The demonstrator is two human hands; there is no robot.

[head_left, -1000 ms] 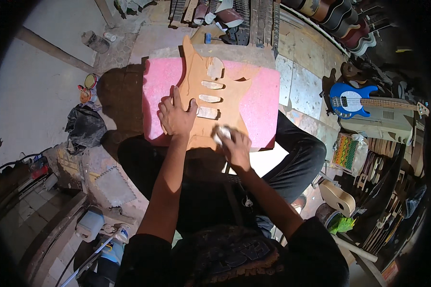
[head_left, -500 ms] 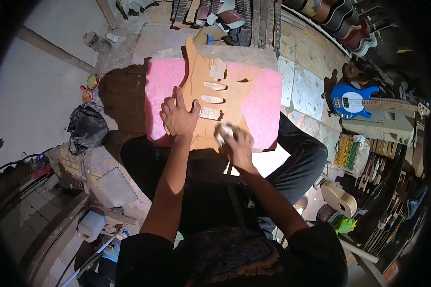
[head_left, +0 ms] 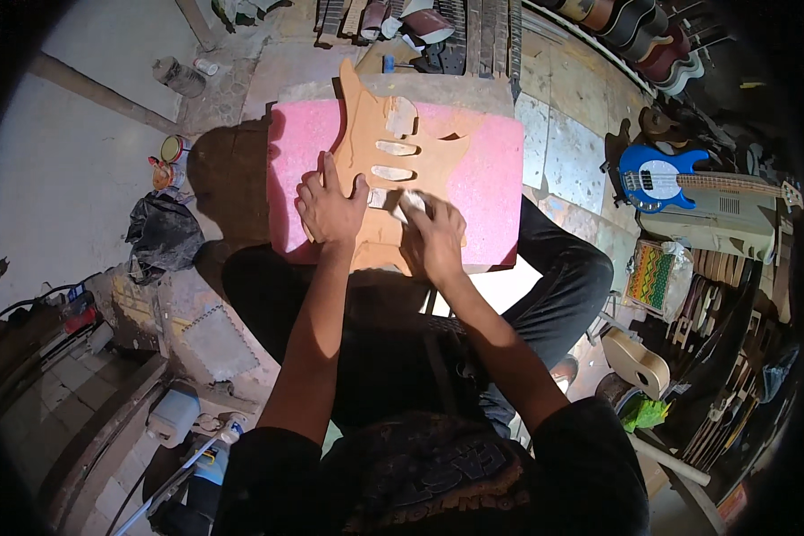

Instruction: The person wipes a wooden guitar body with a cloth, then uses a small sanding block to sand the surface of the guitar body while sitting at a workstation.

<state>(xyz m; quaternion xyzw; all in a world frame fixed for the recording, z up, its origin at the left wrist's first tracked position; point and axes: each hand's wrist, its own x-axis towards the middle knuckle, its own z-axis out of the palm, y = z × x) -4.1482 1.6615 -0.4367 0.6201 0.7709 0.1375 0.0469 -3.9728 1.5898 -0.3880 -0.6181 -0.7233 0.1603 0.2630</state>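
Observation:
A bare wooden electric guitar body (head_left: 433, 161) with several routed cavities lies flat on a pink foam slab (head_left: 496, 179) across my lap. My left hand (head_left: 330, 212) rests open on the body's left edge, palm down, with thumb and fingers apart. My right hand (head_left: 440, 234) is closed around a small whitish pad (head_left: 411, 202), pressed to the wood beside the cavity nearest me. Most of the pad is hidden under the fingers, and its exact kind does not show.
On the right a blue bass guitar (head_left: 661, 179) lies near an unfinished acoustic guitar body (head_left: 636, 362). Guitar necks and tools (head_left: 429, 31) lie beyond the slab. To the left are a black plastic bag (head_left: 163, 232) and an open can (head_left: 173, 147).
My right hand has slid the pad away from me, from the near end of the guitar body up toward the nearest cavity. My left hand stays on the left edge.

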